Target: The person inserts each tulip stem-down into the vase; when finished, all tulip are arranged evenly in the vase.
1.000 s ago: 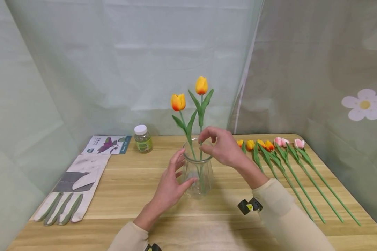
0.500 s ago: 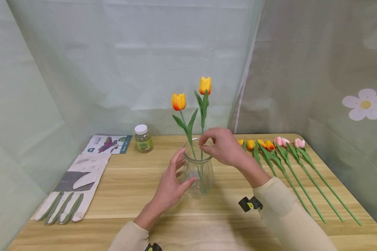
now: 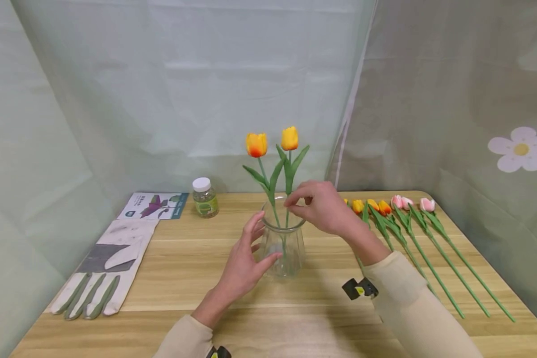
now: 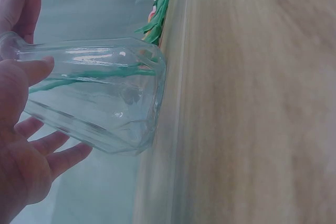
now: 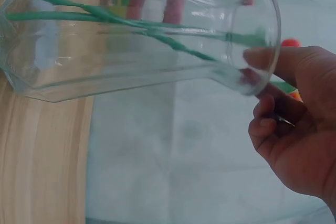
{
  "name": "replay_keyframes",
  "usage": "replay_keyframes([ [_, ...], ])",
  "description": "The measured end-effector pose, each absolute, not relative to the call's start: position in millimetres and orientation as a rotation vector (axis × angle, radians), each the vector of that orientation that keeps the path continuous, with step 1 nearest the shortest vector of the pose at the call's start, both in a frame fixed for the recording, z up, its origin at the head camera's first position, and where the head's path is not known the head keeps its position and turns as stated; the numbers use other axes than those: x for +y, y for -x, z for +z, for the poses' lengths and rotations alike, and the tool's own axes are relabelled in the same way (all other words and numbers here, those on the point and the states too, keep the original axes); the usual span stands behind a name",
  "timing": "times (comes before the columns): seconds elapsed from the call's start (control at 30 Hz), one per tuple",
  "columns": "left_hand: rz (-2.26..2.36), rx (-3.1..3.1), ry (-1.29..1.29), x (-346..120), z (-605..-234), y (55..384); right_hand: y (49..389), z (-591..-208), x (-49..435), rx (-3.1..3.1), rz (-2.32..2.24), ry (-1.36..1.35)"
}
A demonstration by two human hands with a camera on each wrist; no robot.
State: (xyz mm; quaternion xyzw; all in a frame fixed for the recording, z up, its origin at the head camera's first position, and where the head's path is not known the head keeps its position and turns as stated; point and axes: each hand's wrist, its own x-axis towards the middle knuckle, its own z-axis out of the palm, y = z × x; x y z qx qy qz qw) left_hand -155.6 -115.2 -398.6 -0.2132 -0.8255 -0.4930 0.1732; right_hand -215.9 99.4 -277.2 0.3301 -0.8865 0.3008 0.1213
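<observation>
A clear glass vase (image 3: 284, 248) stands upright on the table, two green stems inside it. My left hand (image 3: 247, 256) holds the vase from the left, thumb on the near side and fingers spread behind the glass. At the rim, my right hand (image 3: 319, 206) pinches the stem of the right-hand yellow-orange tulip (image 3: 290, 138) between thumb and index finger. The other yellow-orange tulip (image 3: 256, 145) leans left in the vase. In the right wrist view the two stems (image 5: 105, 17) cross inside the glass; the right thumb (image 5: 262, 57) is at the mouth.
Several yellow-orange and pink tulips (image 3: 402, 226) lie on the table (image 3: 268, 318) at the right. A white-capped jar (image 3: 205, 199) stands at the back left. Beyond it lie a printed card (image 3: 153, 206) and white-grey gloves (image 3: 103, 268). Curtains surround the table.
The right-hand tulip first turned and shifted slightly right, then went lower into the vase, its bloom now near the other's height. The left hand and the vase stay in place.
</observation>
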Motion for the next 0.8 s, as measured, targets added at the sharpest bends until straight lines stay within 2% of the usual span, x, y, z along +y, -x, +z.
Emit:
replay_keyframes([
  [0.23,-1.397,-2.337,0.606,-114.5,-399.3,156.5,220.1,-275.4,134.2,-2.582,1.315,-0.606],
  [0.43,-1.387,-2.333,0.604,-114.7,-399.4,157.5,223.0,-273.5,175.8,-2.588,1.354,-0.447],
  [0.63,-1.393,-2.324,0.602,-116.2,-400.1,157.9,220.0,-288.1,202.4,-2.708,1.281,-0.374],
  [0.8,-1.393,-2.33,0.606,-115.6,-400.8,158.7,218.2,-310.5,219.3,-2.831,1.168,-0.447],
])
